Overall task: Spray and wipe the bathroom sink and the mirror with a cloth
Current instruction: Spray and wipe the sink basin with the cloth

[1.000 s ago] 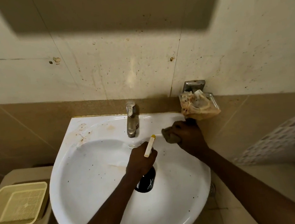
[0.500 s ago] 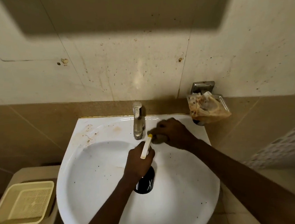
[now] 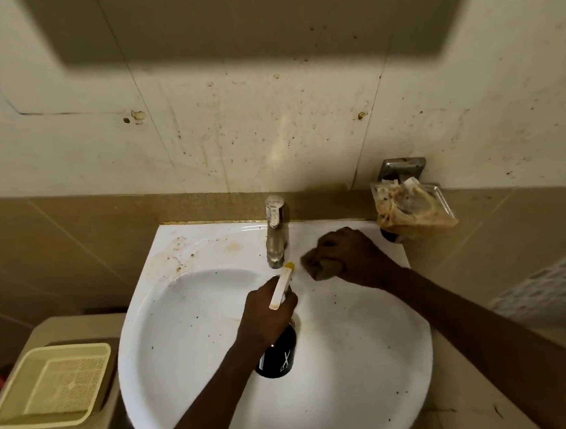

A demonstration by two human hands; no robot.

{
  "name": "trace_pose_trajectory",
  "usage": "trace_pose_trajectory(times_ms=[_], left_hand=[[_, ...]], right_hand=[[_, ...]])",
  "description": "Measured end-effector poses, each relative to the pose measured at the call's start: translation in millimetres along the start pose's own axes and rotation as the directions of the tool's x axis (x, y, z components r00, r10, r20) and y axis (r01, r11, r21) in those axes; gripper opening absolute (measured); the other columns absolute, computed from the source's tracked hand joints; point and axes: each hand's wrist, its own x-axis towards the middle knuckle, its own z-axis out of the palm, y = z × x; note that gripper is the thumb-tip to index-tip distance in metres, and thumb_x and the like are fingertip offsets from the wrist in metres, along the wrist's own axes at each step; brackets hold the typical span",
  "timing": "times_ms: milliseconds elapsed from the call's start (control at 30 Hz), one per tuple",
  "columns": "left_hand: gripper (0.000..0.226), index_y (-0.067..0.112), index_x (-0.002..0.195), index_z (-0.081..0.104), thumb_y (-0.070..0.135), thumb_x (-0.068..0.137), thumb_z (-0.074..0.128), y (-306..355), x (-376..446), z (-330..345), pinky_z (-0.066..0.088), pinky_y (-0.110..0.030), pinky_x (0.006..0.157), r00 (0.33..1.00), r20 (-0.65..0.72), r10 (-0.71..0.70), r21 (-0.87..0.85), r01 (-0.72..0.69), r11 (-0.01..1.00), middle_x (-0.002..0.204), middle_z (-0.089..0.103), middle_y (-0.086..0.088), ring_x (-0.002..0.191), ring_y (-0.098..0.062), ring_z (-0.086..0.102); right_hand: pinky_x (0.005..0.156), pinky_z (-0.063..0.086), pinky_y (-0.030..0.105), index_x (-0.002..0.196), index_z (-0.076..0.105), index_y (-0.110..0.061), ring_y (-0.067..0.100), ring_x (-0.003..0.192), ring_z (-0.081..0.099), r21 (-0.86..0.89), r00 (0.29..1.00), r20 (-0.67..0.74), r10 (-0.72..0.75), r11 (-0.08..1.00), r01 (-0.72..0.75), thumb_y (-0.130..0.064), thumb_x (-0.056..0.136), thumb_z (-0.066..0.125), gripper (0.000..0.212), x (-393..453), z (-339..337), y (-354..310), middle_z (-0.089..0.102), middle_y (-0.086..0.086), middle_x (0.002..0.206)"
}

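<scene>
Sink (image 3: 371,370), white basin, fills centre-near of view, speckled with dark grit; brownish stains sit on its far-left ledge, so wiping there is likely not done. Cloth (image 3: 319,268), a brown wad, is pressed on the far-right ledge just right of the tap (image 3: 276,237), bunched small so it takes pressure on the spot. Right hand (image 3: 349,254) is clenched over the cloth, knuckles up, palm bearing down, reads as a scrubbing hold. Left hand (image 3: 265,312) is wrapped tight round the neck of the bottle (image 3: 279,356), dark body hanging over the basin, pale nozzle with yellow tip pointed far toward the tap base, close to the cloth: probably kept aimed there so spray lands right where the wipe goes. Both hands near each other, not touching. Mirror not in view; only a shadow on the stained wall (image 3: 268,131) above. Soap dish (image 3: 413,204) on wall at far right, holding crumpled stained plastic, just beyond the right hand. Pale basket (image 3: 51,385) on a unit at left, well apart.
</scene>
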Motion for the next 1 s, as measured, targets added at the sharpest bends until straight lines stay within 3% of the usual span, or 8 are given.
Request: trace_pose_trajectory(times_ms=[100, 200, 300, 400, 600, 700, 833, 1000], left_hand=[[0.008, 0.000, 0.081, 0.057, 0.007, 0.085, 0.059, 0, -1, -1, 0.040, -0.014, 0.056, 0.999, 0.048, 0.006, -0.022, -0.005, 1.000, 0.072, 0.061, -0.019, 0.060, -0.017, 0.052], [0.009, 0.000, 0.081, 0.056, 0.007, 0.086, 0.059, -1, -2, 3, 0.040, -0.013, 0.056, 0.998, 0.058, 0.009, -0.041, -0.006, 0.999, 0.068, 0.058, -0.013, 0.058, -0.013, 0.050], [0.012, -0.004, 0.078, 0.055, 0.006, 0.084, 0.059, -6, -2, 11, 0.047, -0.032, 0.063, 1.000, 0.021, -0.010, -0.031, 0.011, 0.999, 0.071, 0.061, -0.023, 0.064, -0.033, 0.056], [0.015, -0.007, 0.074, 0.054, 0.006, 0.081, 0.057, -6, -1, 13, 0.050, -0.047, 0.069, 0.999, -0.008, -0.052, -0.037, 0.051, 0.998, 0.072, 0.062, -0.027, 0.072, -0.042, 0.060], [0.017, -0.005, 0.069, 0.051, 0.004, 0.081, 0.059, 1, -2, 19, 0.048, -0.046, 0.060, 0.999, -0.052, -0.006, -0.039, 0.004, 0.999, 0.061, 0.058, -0.023, 0.060, -0.040, 0.056], [0.015, 0.005, 0.070, 0.052, 0.005, 0.082, 0.060, 5, -1, 20, 0.042, -0.027, 0.057, 0.999, -0.042, 0.033, -0.047, -0.035, 0.998, 0.058, 0.055, -0.006, 0.053, -0.016, 0.050], [0.020, 0.000, 0.069, 0.053, 0.019, 0.076, 0.056, 4, -1, 18, 0.045, -0.037, 0.059, 0.999, -0.041, 0.002, -0.066, -0.004, 0.998, 0.063, 0.060, -0.018, 0.058, -0.029, 0.054], [0.011, 0.010, 0.073, 0.054, 0.008, 0.083, 0.058, -8, -4, 14, 0.046, -0.028, 0.061, 0.998, -0.011, 0.055, -0.051, -0.056, 0.997, 0.067, 0.061, -0.013, 0.064, -0.027, 0.059]], right_hand=[[0.077, 0.053, 0.043, 0.100, 0.073, -0.011, 0.036, 0.086, 0.064, 0.042, 0.979, -0.131, 0.158, 0.987, -0.153, -0.015, 0.080, 0.075, 0.020, -9, -4, 12, 0.067, 0.014, 0.095], [0.085, 0.045, 0.041, 0.112, 0.070, -0.020, 0.038, 0.106, 0.053, 0.038, 0.881, -0.186, 0.436, 0.899, -0.437, -0.033, 0.090, 0.063, 0.027, 24, 6, -5, 0.062, 0.013, 0.107], [0.083, 0.046, 0.041, 0.116, 0.068, -0.029, 0.036, 0.111, 0.050, -0.049, 0.947, -0.104, 0.305, 0.949, -0.311, -0.043, 0.092, 0.054, 0.031, 42, 11, -21, 0.062, 0.008, 0.114], [0.077, 0.050, 0.041, 0.115, 0.068, -0.026, 0.032, 0.096, 0.060, -0.046, 0.996, -0.022, 0.083, 0.995, -0.084, -0.027, 0.089, 0.066, 0.026, 12, 3, -5, 0.066, 0.008, 0.107], [0.070, 0.050, 0.037, 0.100, 0.071, -0.012, 0.034, 0.084, 0.063, -0.056, 0.875, -0.291, 0.386, 0.906, -0.419, -0.024, 0.089, 0.064, 0.018, -19, 6, 0, 0.065, 0.011, 0.094], [0.075, 0.052, 0.040, 0.110, 0.068, -0.011, 0.037, 0.096, 0.061, -0.005, 0.741, -0.306, 0.599, 0.777, -0.630, -0.027, 0.095, 0.054, 0.026, 1, 10, -13, 0.064, 0.013, 0.104], [0.067, 0.051, 0.038, 0.101, 0.071, -0.010, 0.037, 0.084, 0.062, -0.040, 0.815, -0.346, 0.465, 0.861, -0.507, -0.026, 0.090, 0.065, 0.021, -8, 11, -10, 0.064, 0.014, 0.094], [0.085, 0.047, 0.040, 0.119, 0.063, -0.028, 0.037, 0.112, 0.051, -0.071, 0.801, -0.202, 0.563, 0.808, -0.586, -0.037, 0.092, 0.055, 0.030, 31, 17, -15, 0.056, 0.008, 0.119]])
